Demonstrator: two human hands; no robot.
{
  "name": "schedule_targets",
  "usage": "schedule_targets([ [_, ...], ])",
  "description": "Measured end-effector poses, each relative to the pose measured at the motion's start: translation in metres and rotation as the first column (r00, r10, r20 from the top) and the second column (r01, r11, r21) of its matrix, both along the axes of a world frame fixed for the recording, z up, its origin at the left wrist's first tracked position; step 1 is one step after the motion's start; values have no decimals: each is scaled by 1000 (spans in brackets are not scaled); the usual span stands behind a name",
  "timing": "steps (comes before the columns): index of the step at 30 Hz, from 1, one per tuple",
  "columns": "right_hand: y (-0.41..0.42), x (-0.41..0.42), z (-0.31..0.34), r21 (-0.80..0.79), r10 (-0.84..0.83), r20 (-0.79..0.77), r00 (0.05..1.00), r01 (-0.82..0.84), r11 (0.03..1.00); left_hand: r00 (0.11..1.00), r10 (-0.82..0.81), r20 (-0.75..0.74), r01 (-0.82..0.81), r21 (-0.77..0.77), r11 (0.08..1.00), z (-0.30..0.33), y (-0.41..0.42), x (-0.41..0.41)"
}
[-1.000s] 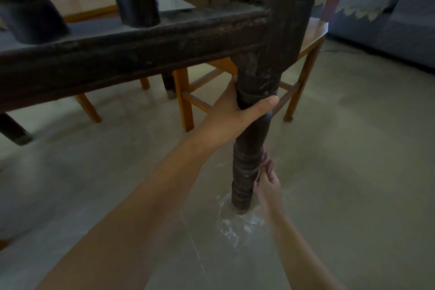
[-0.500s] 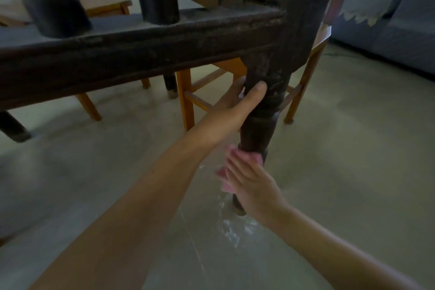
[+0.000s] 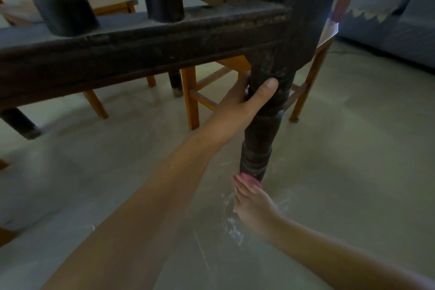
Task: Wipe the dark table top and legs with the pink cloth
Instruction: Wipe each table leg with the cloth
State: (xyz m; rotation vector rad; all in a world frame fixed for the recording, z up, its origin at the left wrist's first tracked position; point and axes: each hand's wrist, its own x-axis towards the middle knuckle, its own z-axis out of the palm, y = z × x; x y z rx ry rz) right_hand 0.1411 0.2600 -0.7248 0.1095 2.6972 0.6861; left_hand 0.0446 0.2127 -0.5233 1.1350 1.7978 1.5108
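Observation:
A dark turned table leg (image 3: 257, 148) runs down from the corner block of the dark table to the floor. My left hand (image 3: 247, 101) grips its upper part, thumb across the front. Low on the leg, my right hand (image 3: 253, 202) presses the pink cloth (image 3: 246, 178) against the wood near the foot. Only a small pink edge of the cloth shows above my fingers. A dusty dark rail (image 3: 141, 54) joins the leg from the left, with turned spindles standing on it. The table top is out of view.
An orange wooden chair (image 3: 193, 101) stands just behind the leg, another chair (image 3: 110, 4) is farther back left. A blue-grey sofa (image 3: 388, 14) fills the right rear. White dust marks (image 3: 231, 223) lie on the grey floor around the leg's foot.
My right hand with the cloth came around to the front of the leg and rose slightly, then slid back down towards the foot. My left hand shifted a little higher on the leg.

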Motion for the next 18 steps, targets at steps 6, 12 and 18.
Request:
schedule_targets([
  [6, -9, 20, -65, -763, -514, -2, 858, 331, 555, 1000, -10, -29, 9, -36, 999, 0, 0, -3],
  [12, 15, 39, -46, -937, -939, 343, -31, -85, -339, 1000, -12, -9, 13, 36, 999, -3, 5, 0],
  [18, -7, -24, -17, -503, -648, 761, 36, -598, -624, 999, -35, 3, 35, 64, 997, -7, 7, 0],
])
